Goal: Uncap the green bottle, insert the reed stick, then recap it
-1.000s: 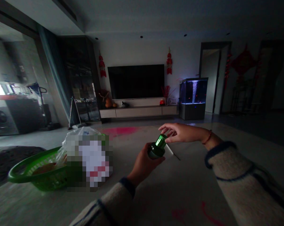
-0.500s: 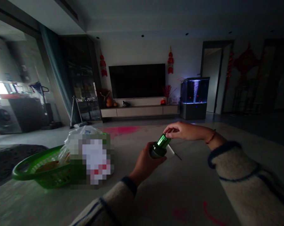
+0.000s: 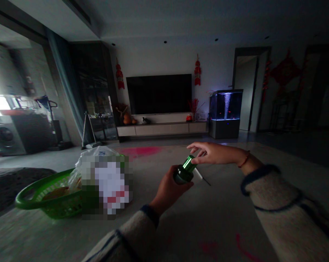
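Observation:
My left hand (image 3: 167,189) is wrapped around the dark body of a small green bottle (image 3: 184,173), which tilts to the right. Its shiny, ribbed green cap (image 3: 189,162) sits on top and catches the light. Over the cap is my right hand (image 3: 208,153), its fingers spread and the thumb at the cap's right side; whether the thumb touches it I cannot tell. Just behind the bottle a thin white stick with a dark end (image 3: 201,175) lies on the table.
A green plastic basket (image 3: 28,203) stands on the pale table (image 3: 142,233) at left, holding a clear plastic bag (image 3: 99,151). A blurred-out white item (image 3: 110,182) covers its right side. Further back are a television (image 3: 159,94), a low cabinet (image 3: 161,129) and a lit fish tank (image 3: 226,105).
My right fingers have lifted and spread away from the top of the cap. The left hand and the bottle have hardly moved.

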A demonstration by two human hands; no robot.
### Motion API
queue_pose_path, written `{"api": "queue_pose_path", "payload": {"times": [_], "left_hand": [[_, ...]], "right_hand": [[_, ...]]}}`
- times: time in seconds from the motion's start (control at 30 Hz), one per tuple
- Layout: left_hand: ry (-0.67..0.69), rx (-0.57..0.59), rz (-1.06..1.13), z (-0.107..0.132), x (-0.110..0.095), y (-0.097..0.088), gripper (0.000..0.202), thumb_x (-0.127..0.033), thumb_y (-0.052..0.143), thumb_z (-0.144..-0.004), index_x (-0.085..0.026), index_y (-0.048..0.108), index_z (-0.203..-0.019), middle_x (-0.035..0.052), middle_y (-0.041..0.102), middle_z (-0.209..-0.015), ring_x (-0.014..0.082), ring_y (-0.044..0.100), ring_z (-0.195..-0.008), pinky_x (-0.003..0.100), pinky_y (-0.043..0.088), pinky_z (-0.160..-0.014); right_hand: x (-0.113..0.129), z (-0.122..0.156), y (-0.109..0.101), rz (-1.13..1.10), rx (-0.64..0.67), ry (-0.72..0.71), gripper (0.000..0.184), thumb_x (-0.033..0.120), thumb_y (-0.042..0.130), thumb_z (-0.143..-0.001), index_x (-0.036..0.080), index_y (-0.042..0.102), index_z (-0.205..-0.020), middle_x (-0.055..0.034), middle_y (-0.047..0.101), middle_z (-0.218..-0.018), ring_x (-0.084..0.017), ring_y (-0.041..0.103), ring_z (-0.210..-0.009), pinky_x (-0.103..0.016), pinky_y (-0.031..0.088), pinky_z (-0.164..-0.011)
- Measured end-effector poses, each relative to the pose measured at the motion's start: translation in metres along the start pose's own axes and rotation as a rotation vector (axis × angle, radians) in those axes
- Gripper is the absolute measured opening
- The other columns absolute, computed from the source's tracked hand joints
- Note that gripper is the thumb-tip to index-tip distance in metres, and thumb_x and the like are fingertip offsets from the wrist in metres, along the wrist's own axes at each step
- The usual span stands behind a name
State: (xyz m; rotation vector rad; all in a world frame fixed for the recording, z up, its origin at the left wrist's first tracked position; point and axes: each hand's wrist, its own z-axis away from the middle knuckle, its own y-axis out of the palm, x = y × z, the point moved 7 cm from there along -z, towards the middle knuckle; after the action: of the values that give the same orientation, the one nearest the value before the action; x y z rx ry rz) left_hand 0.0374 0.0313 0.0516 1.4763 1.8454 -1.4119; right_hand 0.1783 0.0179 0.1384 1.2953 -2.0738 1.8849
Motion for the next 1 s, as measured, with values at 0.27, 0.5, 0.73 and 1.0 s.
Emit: {"api": "queue_pose_path", "payload": {"times": [0.27, 0.5, 0.73, 1.0], "left_hand": [[0.020, -0.002, -0.008, 0.000, 0.003, 0.001, 0.061, -0.035, 0.070, -0.052, -0.017, 0.048, -0.106, 0.0052, 0.062, -0.088, 0.0159, 0.058, -0.072, 0.027, 0.046, -0.060], [0.011, 0.010, -0.009, 0.000, 0.001, 0.001, 0.060, -0.034, 0.070, -0.053, -0.017, 0.049, -0.107, 0.0049, 0.062, -0.086, 0.0165, 0.058, -0.072, 0.028, 0.046, -0.061], [0.030, 0.012, -0.026, 0.000, 0.002, 0.002, 0.060, -0.035, 0.070, -0.053, -0.017, 0.048, -0.106, 0.0051, 0.062, -0.086, 0.0168, 0.058, -0.073, 0.029, 0.046, -0.062], [0.033, 0.013, -0.051, 0.000, 0.002, 0.003, 0.061, -0.040, 0.069, -0.054, -0.017, 0.047, -0.106, 0.0046, 0.061, -0.089, 0.0180, 0.057, -0.078, 0.031, 0.045, -0.069]], "right_hand": [[0.007, 0.002, -0.001, -0.006, 0.018, -0.060, 0.052, 0.033, 0.063, -0.068, 0.015, 0.047, -0.114, -0.0100, 0.058, -0.105, -0.017, 0.056, -0.089, -0.029, 0.046, -0.076], [0.000, -0.002, 0.000, -0.010, -0.016, -0.007, 0.054, 0.042, 0.058, -0.072, 0.015, 0.045, -0.117, -0.0119, 0.054, -0.109, -0.018, 0.056, -0.092, -0.032, 0.046, -0.077], [0.006, -0.002, 0.003, 0.025, 0.018, -0.028, 0.042, 0.032, 0.060, -0.071, 0.013, 0.051, -0.108, -0.0080, 0.060, -0.094, -0.015, 0.057, -0.082, -0.029, 0.046, -0.073], [0.003, -0.001, 0.001, 0.046, 0.009, 0.020, 0.042, 0.036, 0.056, -0.074, 0.014, 0.050, -0.109, -0.0093, 0.060, -0.097, -0.017, 0.057, -0.084, -0.029, 0.046, -0.073]]}}
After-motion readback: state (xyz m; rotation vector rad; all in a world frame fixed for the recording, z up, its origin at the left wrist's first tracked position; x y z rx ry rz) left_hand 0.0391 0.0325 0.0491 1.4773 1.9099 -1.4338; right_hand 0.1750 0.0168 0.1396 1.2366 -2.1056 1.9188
